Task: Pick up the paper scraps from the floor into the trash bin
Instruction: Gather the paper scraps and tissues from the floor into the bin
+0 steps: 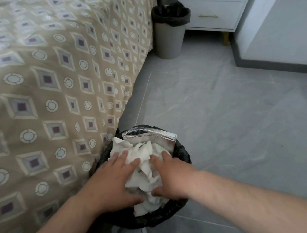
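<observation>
Left hand (113, 181) and right hand (171, 175), fingers (115, 158) straight and spread, gripping nothing, press on paper scraps (145, 162) heaped in trash bin (156, 219) beside bed (47, 87).

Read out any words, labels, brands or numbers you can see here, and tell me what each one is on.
No readable text anywhere.
Silver pouch in the near bin: no print visible.
Paper scraps: blank.
Bedspread: pattern only, no letters.
Far bin and drawers: no labels visible.
</observation>
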Tool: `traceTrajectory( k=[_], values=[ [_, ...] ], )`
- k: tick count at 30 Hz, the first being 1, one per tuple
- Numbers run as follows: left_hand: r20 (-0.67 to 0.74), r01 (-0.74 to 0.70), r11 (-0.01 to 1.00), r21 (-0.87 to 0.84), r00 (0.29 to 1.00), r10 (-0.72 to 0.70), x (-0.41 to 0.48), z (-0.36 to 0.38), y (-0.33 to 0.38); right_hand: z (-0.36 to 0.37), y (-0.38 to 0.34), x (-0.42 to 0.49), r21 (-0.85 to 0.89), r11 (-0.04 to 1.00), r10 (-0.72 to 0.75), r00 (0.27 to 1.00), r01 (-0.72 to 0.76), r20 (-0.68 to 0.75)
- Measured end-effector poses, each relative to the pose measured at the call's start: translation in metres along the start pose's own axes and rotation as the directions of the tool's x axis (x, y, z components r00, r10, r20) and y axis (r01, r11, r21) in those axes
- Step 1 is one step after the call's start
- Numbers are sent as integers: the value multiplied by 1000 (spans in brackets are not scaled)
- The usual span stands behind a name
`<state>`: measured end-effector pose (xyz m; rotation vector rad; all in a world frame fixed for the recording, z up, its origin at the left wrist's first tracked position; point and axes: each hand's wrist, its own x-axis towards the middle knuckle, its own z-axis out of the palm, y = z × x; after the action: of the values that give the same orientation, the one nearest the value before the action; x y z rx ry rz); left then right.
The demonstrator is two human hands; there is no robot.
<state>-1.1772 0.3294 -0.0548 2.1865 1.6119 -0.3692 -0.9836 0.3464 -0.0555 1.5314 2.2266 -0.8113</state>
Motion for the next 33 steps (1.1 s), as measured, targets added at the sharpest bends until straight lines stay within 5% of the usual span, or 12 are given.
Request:
traceTrajectory(
  k=[3,7,11,14,20,24,27,33],
  values=[
    [-131,-77,997,21,988,79,-27,-53,12,-33,19,-48,2,995,-97,968,100,-230],
    [-251,-391,920,19,889,383,-47,-105,69,-37,79,-97,67,998,18,933,7,-360],
    [84,-588,808,-38,804,589,-44,-75,151,34,148,-124,91,984,166,976,-154,-144],
    [406,-625,780,-6,712,574,-29,-4,201,96,182,-138,59,969,235,969,-240,78],
    [558,-695,715,75,623,548,-20,162,265,183,209,-137,-9,972,230,952,-233,203],
    [571,-691,717,96,628,529,-28,233,271,214,205,-130,31,990,130,978,-137,160],
    [476,-643,746,174,718,508,-36,269,269,229,200,-127,19,998,62,986,-65,153],
    [403,-587,803,106,763,505,-12,273,261,238,201,-114,-11,999,32,995,-31,90]
  ],
)
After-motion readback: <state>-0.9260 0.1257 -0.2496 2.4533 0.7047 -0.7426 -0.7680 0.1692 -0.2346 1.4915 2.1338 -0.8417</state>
